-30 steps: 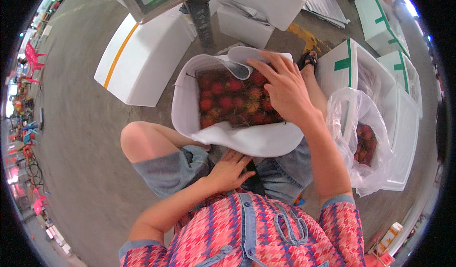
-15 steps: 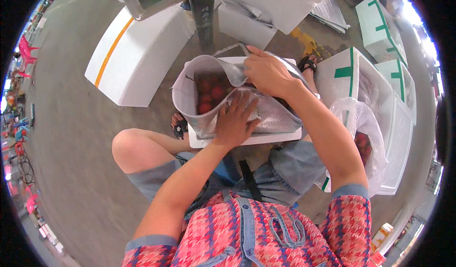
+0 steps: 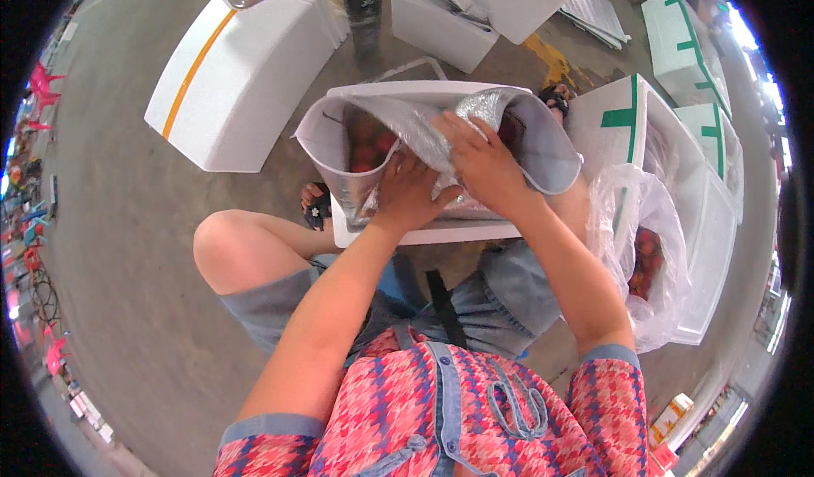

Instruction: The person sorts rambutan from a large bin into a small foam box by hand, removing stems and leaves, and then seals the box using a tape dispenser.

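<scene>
In front of me stands a white foam box (image 3: 381, 238) with a silvery insulated liner bag (image 3: 407, 121) in it. Dark red round fruits (image 3: 363, 150) show through the bag's mouth on the left; the liner flaps cover the middle. My left hand (image 3: 411, 190) presses down on the front flap, its fingers reaching in under the back flap. On the folded foil to its right lies my right hand (image 3: 483, 159), fingers stretched out and pushing the liner. The liner's right end (image 3: 547, 150) bulges out over the box rim.
White foam boxes (image 3: 237, 78) stand at the far left, and others with green tape (image 3: 623, 119) at the right. A clear plastic bag (image 3: 657, 307) of red fruit hangs beside them. A scale post (image 3: 363, 11) rises behind the box.
My right hand has let go of the back edge of the liner and come down onto the foil. The back flap now lies further forward, and the right end has spread outward.
</scene>
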`<state>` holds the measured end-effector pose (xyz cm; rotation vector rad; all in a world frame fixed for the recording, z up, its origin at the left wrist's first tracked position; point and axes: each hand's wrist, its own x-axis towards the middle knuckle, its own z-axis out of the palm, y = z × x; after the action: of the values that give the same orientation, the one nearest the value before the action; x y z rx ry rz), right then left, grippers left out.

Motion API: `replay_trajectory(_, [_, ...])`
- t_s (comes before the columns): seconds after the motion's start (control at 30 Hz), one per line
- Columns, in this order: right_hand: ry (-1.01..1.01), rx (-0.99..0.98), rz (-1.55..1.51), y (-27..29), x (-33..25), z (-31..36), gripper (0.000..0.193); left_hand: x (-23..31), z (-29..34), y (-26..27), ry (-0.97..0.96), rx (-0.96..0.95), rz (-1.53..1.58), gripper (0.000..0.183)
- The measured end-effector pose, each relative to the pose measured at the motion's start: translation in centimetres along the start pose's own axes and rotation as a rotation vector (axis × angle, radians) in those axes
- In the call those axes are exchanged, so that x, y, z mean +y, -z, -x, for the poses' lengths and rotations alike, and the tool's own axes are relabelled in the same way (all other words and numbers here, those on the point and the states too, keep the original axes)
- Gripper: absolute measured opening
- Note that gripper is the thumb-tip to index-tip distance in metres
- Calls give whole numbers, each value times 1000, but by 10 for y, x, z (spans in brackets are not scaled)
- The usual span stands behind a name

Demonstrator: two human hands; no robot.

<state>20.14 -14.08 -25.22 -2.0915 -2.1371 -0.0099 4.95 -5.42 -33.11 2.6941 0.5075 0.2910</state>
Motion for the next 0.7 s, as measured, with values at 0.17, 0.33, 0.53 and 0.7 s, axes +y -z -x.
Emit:
replay_trajectory(0.17, [-189, 53, -136, -46, -9, 37, 33, -10, -2, 1, -46, -4, 213, 52])
replay_trajectory(0.33, [-300, 33, -232, -30, -47, 24, 52, -17, 37, 64, 53, 248, 427, 38])
replay_trajectory(0.53, [-279, 27, -130, -52, -65, 23, 57, -42, 39, 107, 471, 771, 334, 62])
replay_trajectory(0.7, [-268, 63, -210, -61, -60, 30, 61, -40, -19, 55, 58, 462, 93, 46])
